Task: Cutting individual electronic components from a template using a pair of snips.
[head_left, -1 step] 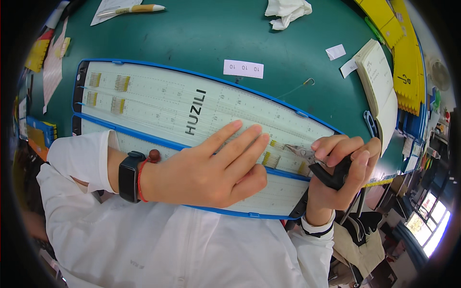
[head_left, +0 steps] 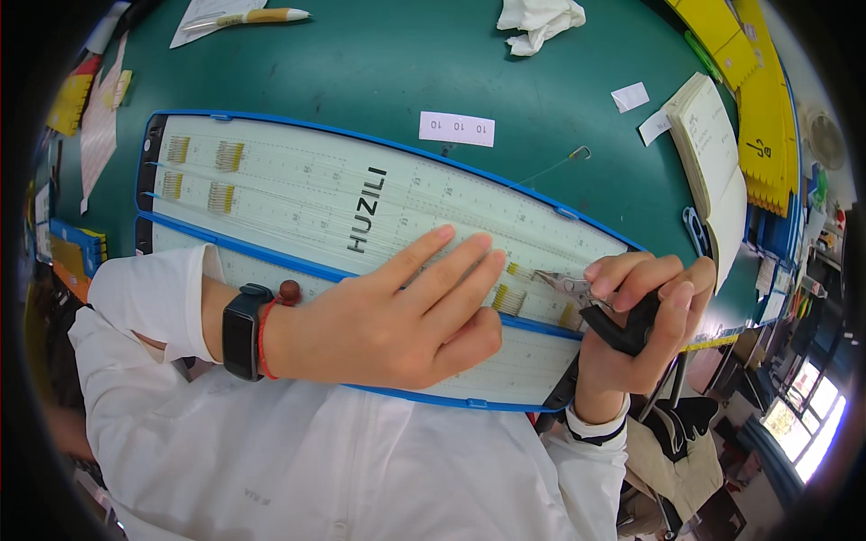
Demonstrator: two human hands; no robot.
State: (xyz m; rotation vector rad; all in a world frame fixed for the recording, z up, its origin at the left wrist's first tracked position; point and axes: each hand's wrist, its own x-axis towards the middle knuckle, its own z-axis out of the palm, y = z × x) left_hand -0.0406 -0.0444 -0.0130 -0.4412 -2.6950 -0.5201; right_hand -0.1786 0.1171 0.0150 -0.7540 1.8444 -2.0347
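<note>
A long, blue-edged fishing-rig case (head_left: pixel 289 149) lies open before me, its pale inner board strung with fine clear lines. My left hand (head_left: pixel 388 325) rests over the middle of the board, fingers stretched out. My right hand (head_left: pixel 663 311) is closed around small pliers (head_left: pixel 570 286) with dark handles. The plier tips sit beside a few fishing hooks (head_left: pixel 514 270) at the board's right part; whether they pinch one is too small to tell. More hooks (head_left: pixel 511 300) sit just below. At the left end are several hook groups, one of them upper (head_left: pixel 230 156) and one lower (head_left: pixel 222 197).
Beyond the case, a single hook (head_left: pixel 580 153) on a thin line lies on the green table mat (head_left: pixel 361 72). A white label strip (head_left: pixel 457 129), crumpled tissue (head_left: pixel 538 22), pen (head_left: pixel 262 17), open notebook (head_left: pixel 708 153) and blue cutter-like tool (head_left: pixel 695 233) lie around.
</note>
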